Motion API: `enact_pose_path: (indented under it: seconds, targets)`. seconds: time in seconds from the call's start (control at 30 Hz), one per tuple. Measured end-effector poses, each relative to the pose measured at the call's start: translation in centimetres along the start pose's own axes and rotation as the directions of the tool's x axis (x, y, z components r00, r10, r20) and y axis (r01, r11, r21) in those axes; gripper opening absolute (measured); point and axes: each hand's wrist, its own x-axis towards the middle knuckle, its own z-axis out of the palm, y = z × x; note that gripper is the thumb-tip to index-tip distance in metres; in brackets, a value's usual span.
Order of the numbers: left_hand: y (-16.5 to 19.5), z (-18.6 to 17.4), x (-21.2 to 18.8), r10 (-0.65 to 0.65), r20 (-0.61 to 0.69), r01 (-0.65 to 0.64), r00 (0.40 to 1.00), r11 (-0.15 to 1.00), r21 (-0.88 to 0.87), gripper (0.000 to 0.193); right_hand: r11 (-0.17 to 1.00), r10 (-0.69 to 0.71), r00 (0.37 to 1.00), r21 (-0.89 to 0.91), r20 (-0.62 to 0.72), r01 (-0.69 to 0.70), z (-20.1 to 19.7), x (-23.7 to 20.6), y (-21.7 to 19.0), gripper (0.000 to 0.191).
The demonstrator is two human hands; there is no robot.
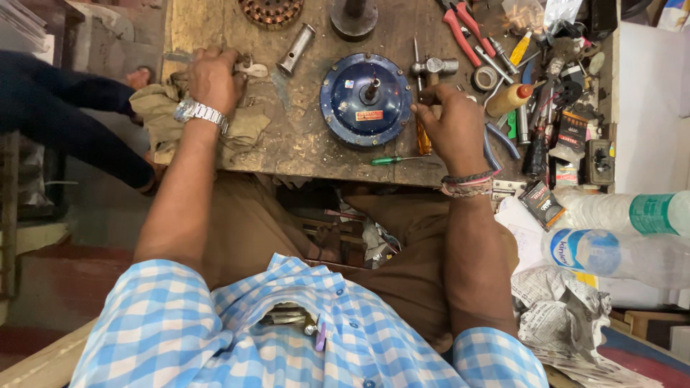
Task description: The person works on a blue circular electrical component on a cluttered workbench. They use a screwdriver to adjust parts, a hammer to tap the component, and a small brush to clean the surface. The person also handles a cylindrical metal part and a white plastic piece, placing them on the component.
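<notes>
Cluttered wooden workbench (302, 144) under me, tools piled off to one side. My right hand (453, 126) has fingers curled around a hammer handle (433, 90), with the blue round motor housing (365, 99) just beside the fingertips. My left hand (213, 77) presses down, fingers bent, on a khaki rag (248, 126).

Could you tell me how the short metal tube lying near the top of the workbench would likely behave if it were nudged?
The metal tube lies on its side, so it would probably roll rather than slide. It looks rigid and hollow, so likely fairly light. The workbench looks rough and grimy, which may slow it, and the blue round housing beside it could stop it.
</notes>
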Motion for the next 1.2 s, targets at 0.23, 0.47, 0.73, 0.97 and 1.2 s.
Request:
enact_pose_path:
  seconds: [0.23, 0.47, 0.73, 0.97, 1.2]
  targets:
    - [2.8, -2.1, 0.8, 0.066, 0.004, -0.065, 0.998, 0.989, -0.135, 0.024, 0.995, -0.07, 0.995, 0.064, -0.065, 0.074, -0.8, -0.1, -1.0, 0.025]
    - [13.1, -6.5, 1.2, 0.292, -0.087, -0.304, 0.953, 0.915, -0.264, 0.027, 0.914, -0.195, 0.966, 0.326, -0.166, 0.241, -0.7, -0.2, -4.7, 0.04]
    - [17.0, -6.9, 1.0, 0.401, -0.145, -0.426, 0.905, 0.839, -0.338, 0.045, 0.907, -0.236, 0.949, 0.302, -0.209, 0.292, 0.5, -0.7, -5.9, 0.028]
    - [1.4, -2.7, 0.0, -0.085, -0.101, 0.078, 0.991, 0.994, -0.071, 0.027, 0.935, -0.084, 0.947, 0.305, -0.309, 0.182, 0.0, -0.2, -4.9, 0.022]
    - [-0.6, 0.3, -2.5, -0.056, 0.005, 0.056, 0.998, 0.998, -0.01, 0.014, 0.946, -0.087, 0.952, 0.276, -0.293, 0.172, -0.5, -0.1, -4.8, 0.021]
